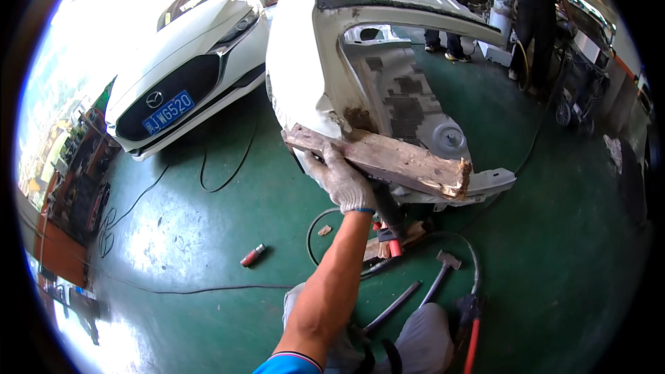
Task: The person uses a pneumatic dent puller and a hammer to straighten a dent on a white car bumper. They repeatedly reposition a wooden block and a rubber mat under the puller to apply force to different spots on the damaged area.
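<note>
My left hand (339, 181), in a pale knit work glove, reaches up and grips a rough wooden block (402, 159). The block lies slantwise across the lower corner of a cut white car body shell (298, 76), its splintered end to the right. Under the block, partly hidden by my hand, a black cylinder (388, 211) with a red fitting (395, 247) leans beside loose wood pieces (415, 233). From there a black hose (473, 256) runs to a dark coupling (469, 305) with a red length below it. My right hand is out of view.
A hammer (447, 260) and a metal bar (393, 306) lie by my knees. Left of them, a small red cylinder (253, 255) rests on the green floor. Cables cross the floor. A white car (194, 62) stands at left; two people (533, 28) stand behind the shell.
</note>
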A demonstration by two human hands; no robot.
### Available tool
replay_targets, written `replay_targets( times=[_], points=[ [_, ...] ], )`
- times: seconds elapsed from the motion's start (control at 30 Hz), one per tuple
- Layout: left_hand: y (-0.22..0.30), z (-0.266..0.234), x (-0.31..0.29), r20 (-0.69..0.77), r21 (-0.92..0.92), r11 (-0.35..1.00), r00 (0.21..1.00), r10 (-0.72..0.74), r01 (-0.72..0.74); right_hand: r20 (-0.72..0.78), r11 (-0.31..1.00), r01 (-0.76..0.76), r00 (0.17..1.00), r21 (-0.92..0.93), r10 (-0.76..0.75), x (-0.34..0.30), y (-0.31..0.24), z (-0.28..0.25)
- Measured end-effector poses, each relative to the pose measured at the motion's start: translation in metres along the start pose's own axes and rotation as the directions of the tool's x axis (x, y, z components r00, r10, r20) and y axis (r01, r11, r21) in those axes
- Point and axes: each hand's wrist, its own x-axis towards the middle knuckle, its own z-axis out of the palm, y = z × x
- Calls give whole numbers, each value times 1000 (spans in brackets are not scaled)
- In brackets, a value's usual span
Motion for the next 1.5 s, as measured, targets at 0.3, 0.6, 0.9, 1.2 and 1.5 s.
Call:
replay_targets(
  times=[0.3, 0.6, 0.9, 1.2, 1.5],
  points=[
    [8, 12, -6, -8, -66, 997, 999, -31, 30, -199, 937, -220, 965, -272, 169, 38, 84, 11],
    [21, 12, -12, -21, -94, 994, 999, -51, 48, 69, 982, 3, 998, 188, -16, -30, -34, -10],
    [2, 8, -3, 21, -44, 999, 1000, 19, -18, 102, 980, -194, 975, -34, 197, 21, 48, -9],
    [13, 8, -2, 26, -133, 991, 999, -27, 30, 55, 977, -202, 977, -66, 206, 23, 80, -14],
    [18, -8, 20, 141, 36, 981, 973, 184, -190, -78, 972, 112, 992, 204, -98, -34, -84, 11]
  ],
)
